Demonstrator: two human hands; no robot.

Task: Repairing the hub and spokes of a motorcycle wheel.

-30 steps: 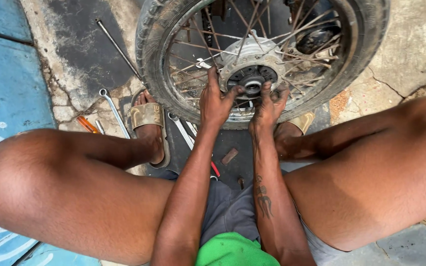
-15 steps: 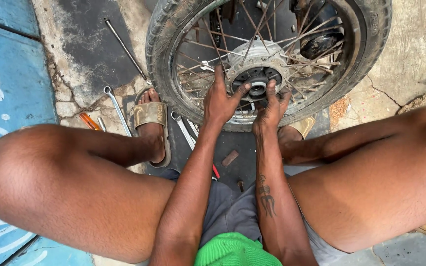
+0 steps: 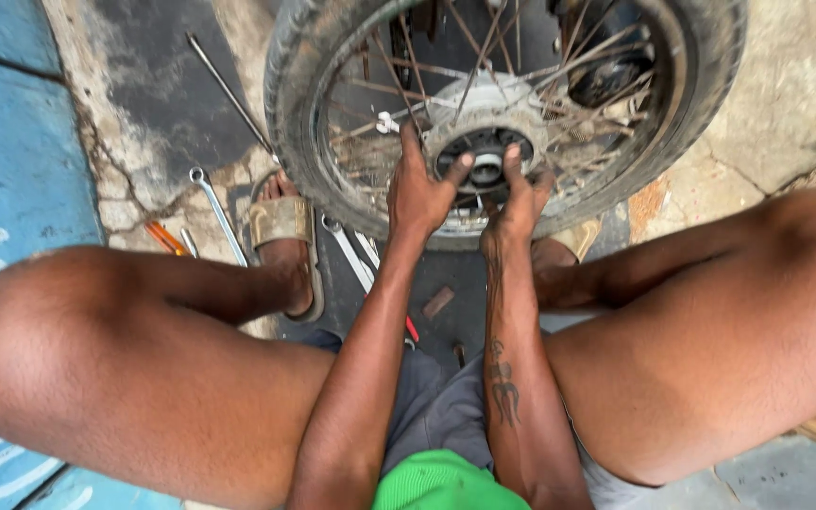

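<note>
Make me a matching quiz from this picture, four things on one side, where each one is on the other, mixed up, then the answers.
1. left hand
2. ring spanner
3. sandal
4. thin metal rod

A. on the person's foot, beside the tyre
B. flat on the cracked ground, left of the foot
C. on the wheel hub
D. on the dark patch, running up and left from the tyre

Pairs: 1-C, 2-B, 3-A, 4-D
</note>
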